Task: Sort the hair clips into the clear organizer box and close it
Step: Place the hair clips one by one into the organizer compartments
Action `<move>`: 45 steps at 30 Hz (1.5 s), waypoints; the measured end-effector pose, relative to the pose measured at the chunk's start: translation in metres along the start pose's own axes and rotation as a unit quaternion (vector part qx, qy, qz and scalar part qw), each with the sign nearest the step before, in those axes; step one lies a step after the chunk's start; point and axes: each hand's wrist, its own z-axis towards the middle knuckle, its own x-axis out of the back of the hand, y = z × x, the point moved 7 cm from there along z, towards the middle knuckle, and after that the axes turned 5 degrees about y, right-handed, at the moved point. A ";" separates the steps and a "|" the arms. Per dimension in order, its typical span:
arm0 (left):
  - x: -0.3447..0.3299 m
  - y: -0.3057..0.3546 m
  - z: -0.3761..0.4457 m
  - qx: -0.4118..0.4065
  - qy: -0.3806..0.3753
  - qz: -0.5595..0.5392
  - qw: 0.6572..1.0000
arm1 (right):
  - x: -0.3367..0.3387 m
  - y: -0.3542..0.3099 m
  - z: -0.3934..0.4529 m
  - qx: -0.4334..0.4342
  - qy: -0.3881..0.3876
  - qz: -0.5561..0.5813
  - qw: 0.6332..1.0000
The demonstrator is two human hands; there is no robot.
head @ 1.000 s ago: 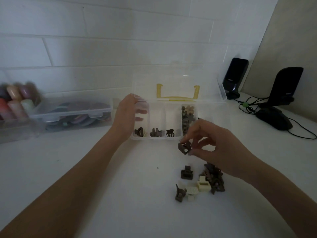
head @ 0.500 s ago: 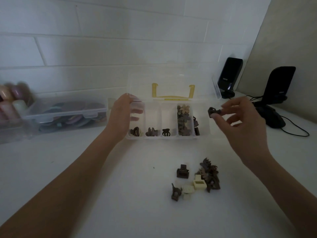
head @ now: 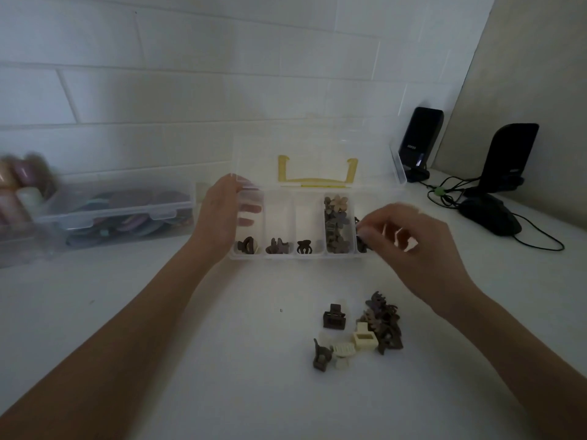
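The clear organizer box stands open on the white table, its lid with a yellow handle leaning back against the wall. Its compartments hold a few dark clips, and one compartment is full of brown and beige flower clips. My left hand grips the box's left end. My right hand hovers over the rightmost compartment, fingertips pinched on a small dark hair clip. A pile of loose hair clips, brown and cream, lies on the table nearer to me.
A second clear box of coloured items sits at the left by the wall, with blurred bottles beyond it. Two black speakers, a black mouse and cables lie at the right.
My right hand picked a dark clip from above the pile, carried it up and right, and has now lowered it to the box's rightmost compartment. The left hand stayed on the box.
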 end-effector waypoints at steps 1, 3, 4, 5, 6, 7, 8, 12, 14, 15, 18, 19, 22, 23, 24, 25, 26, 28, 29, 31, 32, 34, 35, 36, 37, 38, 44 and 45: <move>0.000 -0.001 0.000 0.002 -0.001 -0.003 1.000 | -0.006 -0.008 -0.002 0.014 -0.061 0.017 0.998; 0.000 -0.002 0.001 0.002 -0.005 -0.005 1.000 | -0.028 -0.016 -0.013 0.012 -0.217 0.035 0.976; 0.000 -0.003 0.001 0.001 -0.007 -0.003 1.000 | -0.039 -0.017 -0.021 0.001 -0.289 0.038 0.957; 0.000 -0.003 0.001 0.001 -0.009 -0.002 1.000 | -0.048 -0.018 -0.028 -0.005 -0.345 0.033 0.938; 0.001 -0.004 0.002 0.001 -0.011 -0.004 1.000 | -0.054 -0.018 -0.033 -0.001 -0.377 0.023 0.926; 0.001 -0.004 0.002 0.001 -0.013 -0.006 1.000 | -0.057 -0.019 -0.036 0.008 -0.388 0.013 0.921; 0.001 -0.003 0.002 0.001 -0.015 -0.007 1.000 | -0.057 -0.019 -0.036 0.016 -0.387 0.008 0.922; 0.001 -0.003 0.002 -0.002 -0.018 -0.004 1.000 | -0.055 -0.016 -0.032 0.018 -0.356 -0.003 0.934; 0.000 -0.002 0.001 0.000 -0.017 -0.005 1.000 | -0.048 -0.015 -0.024 0.014 -0.295 -0.005 0.955; 0.000 -0.002 0.001 0.002 -0.015 -0.005 1.000 | -0.041 -0.014 -0.018 0.016 -0.239 -0.009 0.971; -0.001 -0.002 0.001 0.009 -0.012 -0.005 1.000 | -0.008 -0.004 -0.001 -0.007 -0.024 0.001 1.000; -0.001 -0.002 0.001 0.010 -0.011 -0.005 1.000 | 0.003 0.001 0.002 -0.016 0.035 0.002 0.999; 0.000 -0.003 0.001 0.006 -0.010 -0.005 1.000 | 0.017 0.015 0.006 -0.025 0.085 -0.025 0.996; 0.001 -0.003 0.002 0.003 -0.011 -0.003 1.000 | 0.013 0.017 0.006 -0.019 0.060 -0.047 0.997; 0.001 -0.003 0.002 0.001 -0.014 -0.001 1.000 | 0.007 0.019 0.005 -0.010 0.020 -0.086 0.996; 0.001 -0.003 0.002 0.000 -0.016 0.000 1.000 | -0.001 0.021 0.003 0.005 -0.026 -0.139 0.990; 0.000 -0.004 0.002 0.002 -0.016 0.000 1.000 | -0.009 0.023 0.000 0.024 -0.069 -0.195 0.978; 0.000 -0.004 0.002 0.007 -0.015 -0.002 1.000 | -0.020 0.026 -0.006 0.039 -0.122 -0.256 0.958; 0.000 -0.004 0.002 0.009 -0.015 -0.003 1.000 | -0.020 0.026 -0.007 0.038 -0.125 -0.258 0.957; 0.000 -0.004 0.002 0.008 -0.017 -0.004 1.000 | -0.014 0.024 -0.005 0.039 -0.091 -0.247 0.964; 0.000 -0.004 0.002 0.006 -0.018 -0.003 1.000 | -0.009 0.023 -0.003 0.043 -0.066 -0.252 0.965; 0.000 -0.004 0.003 0.005 -0.017 -0.005 1.000 | -0.005 0.022 -0.002 0.054 -0.044 -0.278 0.958; 0.001 -0.005 0.003 0.004 -0.015 -0.005 1.000 | -0.006 0.023 -0.002 0.056 -0.051 -0.294 0.953; 0.001 -0.004 0.003 0.001 -0.013 -0.004 1.000 | -0.009 0.024 -0.003 0.057 -0.063 -0.309 0.947; 0.002 -0.004 0.003 -0.001 -0.012 -0.004 1.000 | -0.012 0.025 -0.005 0.058 -0.075 -0.321 0.943; 0.002 -0.004 0.003 0.000 -0.011 -0.006 1.000 | -0.015 0.028 -0.008 0.055 -0.087 -0.328 0.939; 0.000 -0.004 0.003 0.015 -0.011 -0.013 1.000 | -0.009 0.016 -0.005 0.074 -0.036 -0.279 0.957; 0.000 -0.004 0.003 0.011 -0.014 -0.009 1.000 | -0.003 0.007 -0.004 0.087 -0.011 -0.242 0.966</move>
